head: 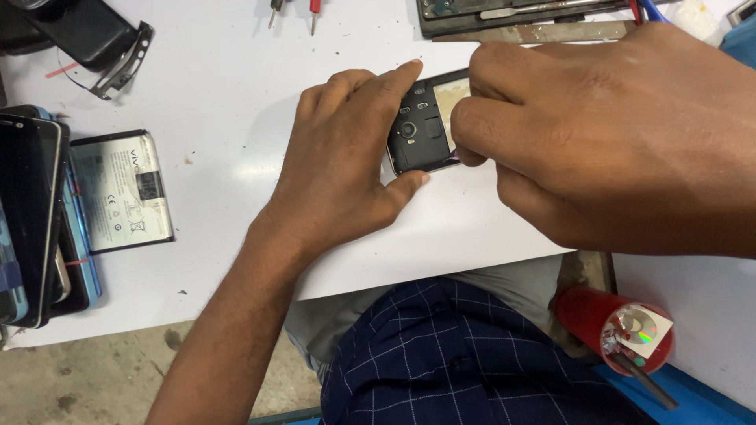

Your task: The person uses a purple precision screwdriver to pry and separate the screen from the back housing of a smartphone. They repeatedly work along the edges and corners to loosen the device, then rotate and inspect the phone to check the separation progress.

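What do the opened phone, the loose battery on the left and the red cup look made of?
Phone: matte black inner frame, probably plastic, with a thin shiny rim that may be metal. Battery: flat pack in a smooth, pale, printed wrap, likely foil or film. Red cup: glossy, looks like plastic. Left hand grips the phone; right hand presses on it.

Two hands (339, 157) (598, 134), one opened phone (421, 134), one loose battery (120, 191), two screwdrivers (313, 12).

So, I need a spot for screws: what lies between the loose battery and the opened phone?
Head view: only the left hand over bare white table, between battery and phone.
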Demonstrator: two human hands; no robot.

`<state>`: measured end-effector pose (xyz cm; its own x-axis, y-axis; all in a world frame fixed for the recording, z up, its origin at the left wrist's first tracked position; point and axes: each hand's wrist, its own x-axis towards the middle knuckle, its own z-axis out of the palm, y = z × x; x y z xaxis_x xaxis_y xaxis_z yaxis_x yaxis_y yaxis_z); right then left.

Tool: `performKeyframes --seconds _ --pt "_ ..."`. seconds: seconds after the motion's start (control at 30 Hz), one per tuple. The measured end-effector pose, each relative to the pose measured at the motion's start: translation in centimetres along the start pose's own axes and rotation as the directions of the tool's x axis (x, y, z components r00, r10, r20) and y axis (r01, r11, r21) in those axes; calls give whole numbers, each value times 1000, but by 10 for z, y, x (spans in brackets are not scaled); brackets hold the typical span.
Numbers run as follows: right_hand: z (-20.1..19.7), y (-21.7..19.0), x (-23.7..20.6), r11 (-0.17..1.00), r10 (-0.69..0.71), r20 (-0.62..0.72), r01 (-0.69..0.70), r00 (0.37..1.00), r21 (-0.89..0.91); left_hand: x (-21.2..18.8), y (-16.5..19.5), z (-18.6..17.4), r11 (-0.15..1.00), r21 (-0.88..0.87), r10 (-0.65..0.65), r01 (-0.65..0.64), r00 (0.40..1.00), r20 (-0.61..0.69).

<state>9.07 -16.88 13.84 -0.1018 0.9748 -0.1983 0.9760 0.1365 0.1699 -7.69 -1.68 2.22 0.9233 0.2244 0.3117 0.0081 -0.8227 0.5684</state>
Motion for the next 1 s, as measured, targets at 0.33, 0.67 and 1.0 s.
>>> performKeyframes --seconds 0.33,0.67,1.0 --pt "-12 -2 6 987 127 163 -140 978 75 -2 -1 2 1000 2 2 -2 1000 4" --pt "-10 -5 3 989 130 160 -117 979 -87 4 13 6 996 -53 68 -68 998 -6" --pt "-7 0 0 997 -70 -51 72 996 36 10 12 6 816 -554 -44 164 974 223"
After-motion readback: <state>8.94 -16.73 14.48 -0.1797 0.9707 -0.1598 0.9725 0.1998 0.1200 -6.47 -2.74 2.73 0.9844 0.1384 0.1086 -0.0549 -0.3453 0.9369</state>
